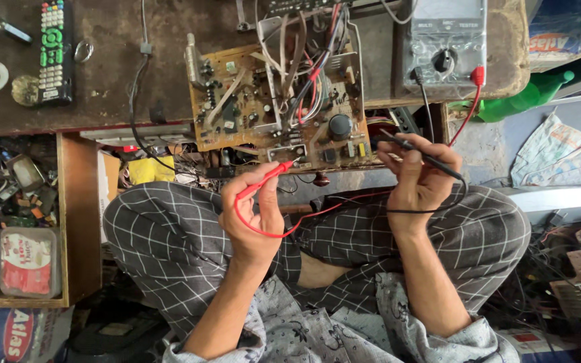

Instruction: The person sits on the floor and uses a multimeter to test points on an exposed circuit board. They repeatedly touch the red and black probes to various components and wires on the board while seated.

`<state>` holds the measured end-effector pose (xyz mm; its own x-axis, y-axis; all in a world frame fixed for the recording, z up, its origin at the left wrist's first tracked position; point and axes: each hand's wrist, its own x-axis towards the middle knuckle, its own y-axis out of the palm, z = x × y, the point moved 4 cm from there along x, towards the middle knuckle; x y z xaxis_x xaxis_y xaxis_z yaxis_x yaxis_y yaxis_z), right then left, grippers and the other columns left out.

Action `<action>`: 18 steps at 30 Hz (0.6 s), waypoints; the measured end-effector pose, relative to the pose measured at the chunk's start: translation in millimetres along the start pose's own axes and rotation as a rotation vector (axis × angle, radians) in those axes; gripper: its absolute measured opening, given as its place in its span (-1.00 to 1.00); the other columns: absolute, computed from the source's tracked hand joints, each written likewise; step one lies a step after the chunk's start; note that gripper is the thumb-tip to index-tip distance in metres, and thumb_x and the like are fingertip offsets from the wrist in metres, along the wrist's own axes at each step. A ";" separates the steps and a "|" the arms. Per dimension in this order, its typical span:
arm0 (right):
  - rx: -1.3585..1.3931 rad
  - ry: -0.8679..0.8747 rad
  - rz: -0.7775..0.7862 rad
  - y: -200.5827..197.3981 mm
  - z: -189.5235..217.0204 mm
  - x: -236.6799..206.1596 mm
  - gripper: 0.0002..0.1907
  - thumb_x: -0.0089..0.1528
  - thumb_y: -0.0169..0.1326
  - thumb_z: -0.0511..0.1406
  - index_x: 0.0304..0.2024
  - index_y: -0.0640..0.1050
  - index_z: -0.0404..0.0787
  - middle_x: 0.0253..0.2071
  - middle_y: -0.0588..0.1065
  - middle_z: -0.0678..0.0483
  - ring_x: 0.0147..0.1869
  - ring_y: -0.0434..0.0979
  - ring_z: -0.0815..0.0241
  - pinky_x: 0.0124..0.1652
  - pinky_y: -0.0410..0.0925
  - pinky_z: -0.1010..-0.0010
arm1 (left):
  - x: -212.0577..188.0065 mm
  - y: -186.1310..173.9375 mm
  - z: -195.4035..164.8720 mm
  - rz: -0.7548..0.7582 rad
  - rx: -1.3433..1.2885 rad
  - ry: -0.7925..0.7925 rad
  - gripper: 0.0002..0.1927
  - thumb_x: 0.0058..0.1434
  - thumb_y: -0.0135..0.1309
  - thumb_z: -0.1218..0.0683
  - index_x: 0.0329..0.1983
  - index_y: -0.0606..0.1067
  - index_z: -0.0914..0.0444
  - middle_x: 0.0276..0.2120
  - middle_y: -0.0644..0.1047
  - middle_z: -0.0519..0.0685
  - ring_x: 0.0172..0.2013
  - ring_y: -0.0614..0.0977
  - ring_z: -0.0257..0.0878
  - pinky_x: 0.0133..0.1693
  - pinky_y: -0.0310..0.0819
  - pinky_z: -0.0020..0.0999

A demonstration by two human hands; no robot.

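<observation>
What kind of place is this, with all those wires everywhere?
Most likely an electronics repair bench. A bare circuit board lies on the worn wooden bench, a grey test meter sits beside it, and the left hand holds a red probe to the board.

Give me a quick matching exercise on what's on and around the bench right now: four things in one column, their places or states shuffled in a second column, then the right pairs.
Things:
1. red probe
2. black probe
3. remote control
4. multimeter

Places or states:
A. lying at the far left of the bench top
B. held in the left hand, tip at the near edge of the circuit board
C. standing on the bench right of the board, both leads plugged in
D. held in the right hand

Pairs: 1-B, 2-D, 3-A, 4-C
</observation>
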<state>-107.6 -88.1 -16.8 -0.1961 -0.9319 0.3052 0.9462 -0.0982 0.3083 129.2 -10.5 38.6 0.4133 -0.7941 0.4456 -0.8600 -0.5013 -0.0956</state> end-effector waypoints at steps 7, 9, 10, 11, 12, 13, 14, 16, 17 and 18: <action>-0.099 -0.086 -0.005 7.4 -1.8 -12.5 -0.74 0.53 0.00 -0.31 0.14 0.28 -0.31 -0.02 0.56 -0.23 -0.04 0.69 -0.11 -0.03 0.62 0.12 | 19.4 -1.8 -5.4 -0.055 -0.262 -0.023 -0.76 0.46 0.06 0.31 0.09 0.29 0.36 -0.02 0.59 0.22 0.03 0.69 -0.14 0.13 0.65 -0.27; -0.121 -0.124 0.020 11.1 -0.6 -18.0 -0.74 0.53 0.00 -0.30 0.14 0.27 -0.31 -0.02 0.55 -0.24 -0.06 0.69 -0.11 -0.04 0.62 0.12 | 27.2 9.8 -11.9 0.032 -0.203 -0.007 -0.78 0.44 0.07 0.32 0.08 0.34 0.37 -0.05 0.61 0.19 -0.05 0.71 -0.16 -0.01 0.67 -0.33; -0.106 -0.140 0.035 13.3 -0.5 -20.5 -0.75 0.53 0.00 -0.30 0.13 0.27 -0.31 -0.01 0.54 -0.24 -0.04 0.68 -0.10 -0.02 0.62 0.11 | 32.3 15.5 -14.7 0.074 -0.172 0.002 -0.78 0.42 0.08 0.32 0.08 0.37 0.37 -0.07 0.62 0.17 -0.09 0.72 -0.17 -0.08 0.68 -0.35; -0.091 -0.156 0.051 15.1 -0.1 -22.6 -0.75 0.53 -0.01 -0.29 0.12 0.27 -0.30 0.00 0.53 -0.23 -0.02 0.68 -0.10 -0.01 0.62 0.10 | 37.9 21.1 -18.8 0.107 -0.116 0.057 -0.78 0.41 0.10 0.31 0.06 0.38 0.35 -0.11 0.62 0.15 -0.12 0.72 -0.16 -0.10 0.67 -0.35; -0.075 -0.170 0.067 16.4 0.1 -24.7 -0.76 0.53 -0.01 -0.28 0.11 0.28 -0.30 0.01 0.52 -0.23 0.00 0.68 -0.09 0.01 0.62 0.09 | 43.7 27.3 -22.1 0.139 -0.059 0.111 -0.78 0.41 0.12 0.30 0.05 0.39 0.34 -0.14 0.62 0.12 -0.14 0.72 -0.16 -0.13 0.66 -0.34; -0.096 -0.193 0.068 17.3 0.2 -26.0 -0.76 0.54 -0.01 -0.29 0.11 0.28 -0.31 0.02 0.51 -0.23 0.03 0.66 -0.10 0.04 0.61 0.07 | 48.7 33.3 -24.9 0.173 0.000 0.164 -0.78 0.40 0.14 0.29 0.04 0.40 0.32 -0.17 0.62 0.09 -0.17 0.73 -0.15 -0.15 0.65 -0.33; -0.116 -0.216 0.069 17.8 0.1 -26.7 -0.76 0.54 -0.01 -0.30 0.10 0.28 -0.32 0.02 0.50 -0.23 0.06 0.64 -0.11 0.08 0.60 0.04 | 54.4 39.7 -25.2 0.187 0.012 0.176 -0.77 0.40 0.14 0.28 0.04 0.38 0.30 -0.17 0.62 0.09 -0.16 0.73 -0.12 -0.15 0.65 -0.32; -0.130 -0.244 0.072 16.1 0.5 -26.3 -0.77 0.53 -0.01 -0.30 0.09 0.28 -0.33 0.02 0.50 -0.23 0.12 0.62 -0.13 0.10 0.58 0.03 | 61.4 51.2 -25.2 0.221 0.038 0.199 -0.76 0.41 0.14 0.25 0.05 0.35 0.28 -0.18 0.61 0.08 -0.15 0.72 -0.07 -0.14 0.64 -0.28; -0.126 -0.252 0.075 14.5 1.0 -25.9 -0.77 0.52 -0.02 -0.30 0.07 0.28 -0.32 0.02 0.50 -0.23 0.14 0.62 -0.14 0.08 0.58 0.04 | 61.3 55.1 -25.3 0.224 0.070 0.203 -0.76 0.41 0.14 0.25 0.04 0.35 0.27 -0.19 0.61 0.08 -0.15 0.72 -0.04 -0.14 0.63 -0.26; -0.124 -0.263 0.078 11.8 2.2 -24.2 -0.77 0.51 -0.03 -0.29 0.06 0.28 -0.32 0.01 0.51 -0.24 0.17 0.62 -0.16 0.07 0.58 0.06 | 61.2 59.0 -24.7 0.228 0.100 0.208 -0.77 0.41 0.14 0.25 0.04 0.36 0.26 -0.20 0.61 0.08 -0.16 0.71 -0.02 -0.15 0.62 -0.23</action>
<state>-92.2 -66.0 -18.5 -0.1663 -0.8175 0.5514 0.9821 -0.0870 0.1672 96.3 -80.2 82.3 0.1347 -0.8078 0.5738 -0.8856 -0.3580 -0.2960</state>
